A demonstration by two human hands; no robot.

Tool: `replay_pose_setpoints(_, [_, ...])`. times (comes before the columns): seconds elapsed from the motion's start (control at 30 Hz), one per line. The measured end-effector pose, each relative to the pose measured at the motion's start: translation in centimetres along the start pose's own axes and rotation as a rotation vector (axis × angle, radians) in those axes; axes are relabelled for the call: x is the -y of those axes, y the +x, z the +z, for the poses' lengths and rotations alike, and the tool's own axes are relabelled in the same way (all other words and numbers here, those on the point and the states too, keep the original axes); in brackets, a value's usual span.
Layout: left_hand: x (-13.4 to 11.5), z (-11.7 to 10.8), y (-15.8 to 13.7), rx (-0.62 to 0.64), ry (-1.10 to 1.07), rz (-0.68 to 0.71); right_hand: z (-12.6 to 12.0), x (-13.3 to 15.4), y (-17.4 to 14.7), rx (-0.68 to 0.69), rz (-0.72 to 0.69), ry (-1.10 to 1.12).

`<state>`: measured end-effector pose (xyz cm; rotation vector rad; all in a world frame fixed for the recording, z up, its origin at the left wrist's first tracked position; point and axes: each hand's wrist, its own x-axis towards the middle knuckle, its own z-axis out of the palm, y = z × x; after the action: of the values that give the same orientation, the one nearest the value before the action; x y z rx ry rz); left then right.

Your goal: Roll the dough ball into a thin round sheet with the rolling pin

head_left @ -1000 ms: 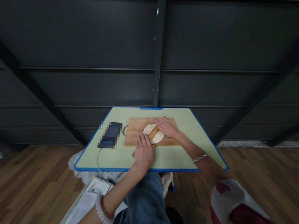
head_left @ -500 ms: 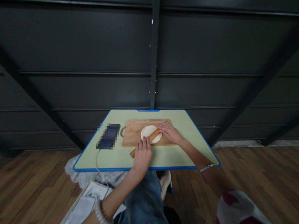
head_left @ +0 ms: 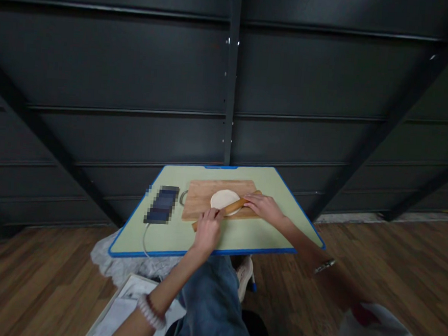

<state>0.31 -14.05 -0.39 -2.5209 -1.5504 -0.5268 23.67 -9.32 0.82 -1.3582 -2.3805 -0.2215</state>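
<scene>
Lap: jeans (head_left: pixel 213 315) below the desk edge; open box of papers (head_left: pixel 116 309) low on the left.
Desk: pale green top, blue rim (head_left: pixel 272 250); carries the whole job.
Left hand (head_left: pixel 207 231): fingers together, curled over the near-left part of the rolling pin (head_left: pixel 233 207); palm side hidden.
Rolling pin: slanted, near-left to far-right, across the near-right side of the dough; near end sticks out past the cutting board.
Dough (head_left: pixel 222 197): one flat, roughly round sheet lying on the cutting board, part of it under the pin.
Right hand (head_left: pixel 264 206): fingers close together, closed over the pin near its far end; thumb hard to make out.
Cutting board (head_left: pixel 199 192): flat on the desk, metal ring at its left end.
Done: dough already spread into a disc, so I'd call rolling well along.
Left: both hands on the pin, so rolling looks unfinished. Thickness unreadable from here. No cut or fold visible.
Phone (head_left: pixel 163 204): probably; pixelated, left of the board, cable attached.
Wall (head_left: pixel 310 77): dark panels behind the desk.
</scene>
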Motion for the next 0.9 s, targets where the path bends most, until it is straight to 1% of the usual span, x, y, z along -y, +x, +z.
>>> replay_pose_setpoints(0.13, [0.6,0.2,0.6,0.002,0.002,0.016,-1.0,1.9,-0.8,0.033,0.062,-0.119])
replay_pose_setpoints(0.23, [1.4,0.2,0.8,0.035,-0.035,0.086,-1.2,2.8,-1.2,0.062,0.060,-0.165])
replay_pose_setpoints(0.3, [1.9,0.0,0.9,0.051,-0.108,0.151,-1.1,3.1,-1.4,0.083,0.051,-0.146])
replay_pose_setpoints(0.37, [2.6,-0.3,1.3,0.026,-0.239,0.187,-0.8,3.3,-1.6,0.086,0.038,-0.114])
replay_pose_setpoints(0.43, [3.4,-0.6,2.4,-0.052,-0.382,0.145,-0.6,3.6,-1.9,0.061,0.039,-0.121])
replay_pose_setpoints(0.5, [4.4,-0.8,4.2,-0.123,-0.474,0.028,-0.5,4.1,-2.3,0.014,0.043,-0.169])
replay_pose_setpoints(0.57, [5.4,-1.0,6.4,-0.099,-0.494,-0.103,-0.6,4.7,-2.9,-0.036,0.020,-0.231])
replay_pose_setpoints(0.6, [5.8,-1.0,7.5,-0.062,-0.538,-0.162,-0.7,5.0,-3.2,-0.053,-0.002,-0.260])
replay_pose_setpoints(0.63, [6.0,-0.9,8.5,0.004,-0.611,-0.203,-0.8,5.2,-3.5,-0.064,-0.023,-0.288])
replay_pose_setpoints(0.7, [6.1,-0.7,10.0,0.100,-0.722,-0.227,-1.2,5.6,-4.2,-0.078,-0.047,-0.332])
replay_pose_setpoints(0.73, [5.9,-0.5,10.6,0.125,-0.758,-0.219,-1.4,5.8,-4.6,-0.085,-0.051,-0.344])
replay_pose_setpoints(0.9, [4.3,0.4,11.4,0.122,-0.833,-0.160,-2.2,6.3,-6.7,-0.177,-0.061,-0.286])
